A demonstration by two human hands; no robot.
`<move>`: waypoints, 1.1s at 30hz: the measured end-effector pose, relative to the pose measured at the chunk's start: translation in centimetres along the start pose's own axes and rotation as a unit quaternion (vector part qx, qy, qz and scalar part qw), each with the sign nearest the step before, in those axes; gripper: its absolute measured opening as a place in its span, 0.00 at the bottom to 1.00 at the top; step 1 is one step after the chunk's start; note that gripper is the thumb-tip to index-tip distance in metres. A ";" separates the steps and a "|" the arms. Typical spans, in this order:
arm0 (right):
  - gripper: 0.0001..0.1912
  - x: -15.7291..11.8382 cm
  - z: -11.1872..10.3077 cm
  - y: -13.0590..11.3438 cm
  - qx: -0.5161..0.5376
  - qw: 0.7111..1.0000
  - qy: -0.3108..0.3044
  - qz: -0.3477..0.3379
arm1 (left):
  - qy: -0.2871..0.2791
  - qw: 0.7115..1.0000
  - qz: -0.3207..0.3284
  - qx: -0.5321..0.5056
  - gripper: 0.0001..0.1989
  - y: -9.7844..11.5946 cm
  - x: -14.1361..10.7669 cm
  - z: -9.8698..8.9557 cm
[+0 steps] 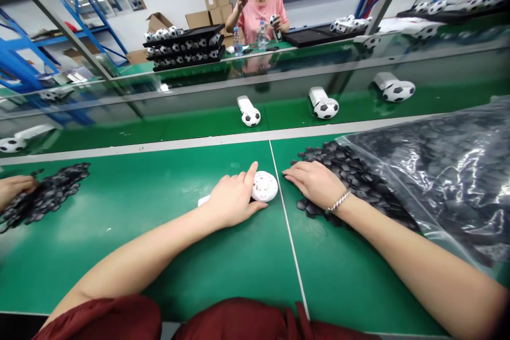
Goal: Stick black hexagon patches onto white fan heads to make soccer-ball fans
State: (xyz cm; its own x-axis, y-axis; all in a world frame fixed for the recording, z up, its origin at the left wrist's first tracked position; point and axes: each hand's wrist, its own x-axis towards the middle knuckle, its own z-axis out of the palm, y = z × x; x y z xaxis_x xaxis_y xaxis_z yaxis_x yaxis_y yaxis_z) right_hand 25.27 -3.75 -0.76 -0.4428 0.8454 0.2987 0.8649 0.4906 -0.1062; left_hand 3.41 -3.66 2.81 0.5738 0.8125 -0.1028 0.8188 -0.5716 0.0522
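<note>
Black pieces (350, 170) flank the white ball shell (264, 186) — plastic bag (446, 170) rightward.

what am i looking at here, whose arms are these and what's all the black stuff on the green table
There is one picture, taken by a camera worn on a person's head, looking down at that person's own bare arms.

The left hand rests on a round white disc with small holes, holding it against the green table.

The right hand lies flat on a pile of small black pieces that spill from a clear plastic bag.

Beyond, finished black-and-white ball-shaped items sit on a green belt.

Another worker's hand touches a second black pile at the left. A person in pink works opposite.
</note>
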 end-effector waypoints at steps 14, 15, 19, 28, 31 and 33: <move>0.12 -0.3 -1.8 -2.1 0.272 0.958 0.085 0.024 | 0.234 0.949 0.071 -0.198 0.09 0.4 1.5 -0.1; 0.12 -0.4 -1.9 -2.3 0.277 0.957 0.086 0.018 | 0.234 0.947 0.078 -0.205 0.08 0.5 1.5 0.0; 0.12 -0.5 -2.1 -3.0 0.289 0.953 0.088 0.009 | 0.239 0.941 0.100 -0.218 0.07 0.6 1.4 0.0; 0.09 -0.5 -2.5 -3.2 0.270 0.957 0.109 0.008 | 0.206 0.951 0.076 -0.215 0.11 0.1 1.3 -0.7; 0.07 -0.4 -2.5 -2.9 0.269 0.955 0.123 0.010 | 0.174 0.965 0.028 -0.194 0.30 -0.9 1.8 -0.7; 0.06 -0.3 -2.5 -2.8 0.266 0.955 0.128 0.007 | 0.124 0.973 0.008 -0.192 0.33 -1.4 2.0 -0.6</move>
State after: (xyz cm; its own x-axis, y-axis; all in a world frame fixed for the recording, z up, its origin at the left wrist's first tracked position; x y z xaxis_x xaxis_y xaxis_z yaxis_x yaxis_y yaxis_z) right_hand 23.53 -5.91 1.80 -0.2999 0.8070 0.5088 0.5975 0.5747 -0.5593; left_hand 3.36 -1.18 3.13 0.5335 0.8337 0.1425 0.7278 -0.5384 0.4247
